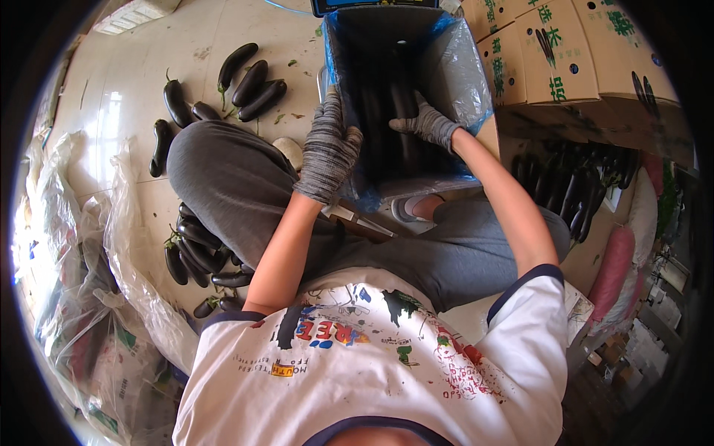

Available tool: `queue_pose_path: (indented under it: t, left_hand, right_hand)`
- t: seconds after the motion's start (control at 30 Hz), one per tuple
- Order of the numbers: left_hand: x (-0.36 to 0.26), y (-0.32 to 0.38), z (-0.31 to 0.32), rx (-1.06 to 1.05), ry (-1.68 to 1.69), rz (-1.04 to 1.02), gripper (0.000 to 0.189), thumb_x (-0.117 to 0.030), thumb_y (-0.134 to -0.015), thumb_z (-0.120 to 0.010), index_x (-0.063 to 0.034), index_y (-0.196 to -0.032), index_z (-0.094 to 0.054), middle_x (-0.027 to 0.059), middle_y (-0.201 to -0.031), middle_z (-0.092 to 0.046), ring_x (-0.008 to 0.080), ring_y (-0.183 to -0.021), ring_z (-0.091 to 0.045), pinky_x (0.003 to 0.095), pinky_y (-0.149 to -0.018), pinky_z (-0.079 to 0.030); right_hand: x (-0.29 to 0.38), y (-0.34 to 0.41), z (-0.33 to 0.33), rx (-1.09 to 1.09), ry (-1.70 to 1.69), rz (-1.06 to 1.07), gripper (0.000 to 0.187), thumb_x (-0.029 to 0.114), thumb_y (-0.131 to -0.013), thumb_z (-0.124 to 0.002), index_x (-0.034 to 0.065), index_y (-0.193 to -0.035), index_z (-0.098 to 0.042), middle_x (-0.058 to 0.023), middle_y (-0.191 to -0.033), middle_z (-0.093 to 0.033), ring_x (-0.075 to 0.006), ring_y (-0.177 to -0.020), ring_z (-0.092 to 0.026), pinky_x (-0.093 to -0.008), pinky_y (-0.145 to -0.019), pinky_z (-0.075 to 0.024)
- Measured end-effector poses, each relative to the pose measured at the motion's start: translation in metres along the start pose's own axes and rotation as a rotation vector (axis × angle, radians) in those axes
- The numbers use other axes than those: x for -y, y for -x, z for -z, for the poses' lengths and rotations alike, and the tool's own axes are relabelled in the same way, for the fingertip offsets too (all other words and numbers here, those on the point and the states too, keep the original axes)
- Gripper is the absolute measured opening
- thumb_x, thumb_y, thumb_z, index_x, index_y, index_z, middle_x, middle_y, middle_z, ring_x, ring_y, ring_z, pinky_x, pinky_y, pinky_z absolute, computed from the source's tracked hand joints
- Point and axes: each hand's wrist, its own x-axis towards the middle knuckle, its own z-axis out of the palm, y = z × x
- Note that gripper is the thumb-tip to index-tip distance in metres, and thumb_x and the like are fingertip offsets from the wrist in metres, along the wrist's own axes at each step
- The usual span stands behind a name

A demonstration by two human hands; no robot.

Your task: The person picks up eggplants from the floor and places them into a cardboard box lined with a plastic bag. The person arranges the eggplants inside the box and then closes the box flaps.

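Observation:
A carton point(484, 129) with a blue plastic liner point(463, 61) stands before me, with long dark eggplants point(404, 103) lying in its shadowed inside. My left hand point(330, 150), in a grey striped knit glove, is at the carton's left rim, its thumb on the inner side and its fingers along the outside. Inside the carton, my gloved right hand point(428, 124) rests against an eggplant, thumb stretched left and fingers pointing up. Whether it grips that eggplant is hard to see in the dark.
Loose eggplants point(251, 83) lie on the tiled floor at left, and another pile point(206, 245) sits beside my knee. Printed cartons point(558, 56) are stacked at right above more eggplants point(569, 184). Clear plastic bags point(111, 267) fill the left edge. A blue-edged device point(374, 4) stands behind the carton.

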Motion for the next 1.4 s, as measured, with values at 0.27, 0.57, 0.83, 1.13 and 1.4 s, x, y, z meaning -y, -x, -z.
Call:
queue_pose_path:
  t: [0.27, 0.57, 0.83, 1.13, 1.4]
  left_hand:
    - [-0.005, 0.003, 0.000, -0.010, -0.060, -0.033, 0.064, -0.001, -0.079, -0.052, 0.0041, -0.139, -0.028, 0.0245, -0.127, -0.047, 0.0345, -0.118, -0.048, 0.0342, -0.097, -0.042]
    - [0.029, -0.002, 0.002, 0.017, 0.058, -0.143, 0.065, 0.005, -0.083, -0.059, -0.0034, -0.141, -0.030, 0.0157, -0.145, -0.033, 0.0246, -0.132, -0.034, 0.0348, -0.109, -0.029]
    - [0.033, -0.025, 0.036, 0.116, -0.460, 0.078, 0.058, -0.027, -0.093, -0.054, 0.0023, -0.139, -0.032, 0.0202, -0.137, -0.043, 0.0269, -0.128, -0.040, 0.0311, -0.106, -0.030]
    - [-0.013, -0.036, 0.039, -0.055, -0.545, 0.194, 0.048, -0.020, -0.089, -0.060, -0.0070, -0.133, -0.046, 0.0166, -0.116, -0.056, 0.0248, -0.102, -0.055, 0.0321, -0.090, -0.042]
    - [-0.040, 0.000, 0.071, -0.214, -0.590, -0.020, 0.034, -0.011, -0.092, -0.054, -0.0017, -0.125, -0.052, 0.0112, -0.121, -0.057, 0.0209, -0.112, -0.053, 0.0302, -0.100, -0.038]
  right_hand:
    - [0.040, 0.022, 0.008, -0.094, -0.038, -0.198, 0.090, 0.042, -0.068, -0.078, -0.0038, -0.134, -0.037, -0.0183, -0.126, -0.051, -0.0276, -0.121, -0.045, -0.0338, -0.102, -0.0351]
    - [0.068, 0.242, 0.099, -0.074, -1.074, 0.269, 0.041, 0.032, -0.086, -0.062, 0.0051, -0.117, -0.058, -0.0114, -0.106, -0.064, -0.0201, -0.097, -0.061, -0.0290, -0.088, -0.0467]
    - [-0.059, 0.435, 0.049, -0.569, -1.552, 0.536, 0.081, 0.040, -0.072, -0.075, -0.0007, -0.131, -0.038, -0.0186, -0.108, -0.059, -0.0274, -0.099, -0.062, -0.0406, -0.080, -0.0526]
    - [-0.346, 0.427, 0.239, -1.237, -0.128, -0.540, 0.067, 0.021, -0.067, -0.082, 0.0021, -0.122, -0.049, -0.0097, -0.108, -0.062, -0.0212, -0.098, -0.057, -0.0329, -0.091, -0.0430]
    - [-0.458, 0.355, 0.307, -1.085, -0.217, -0.474, 0.052, 0.020, -0.065, -0.082, 0.0025, -0.109, -0.061, -0.0063, -0.096, -0.066, -0.0183, -0.084, -0.060, -0.0315, -0.079, -0.0472]
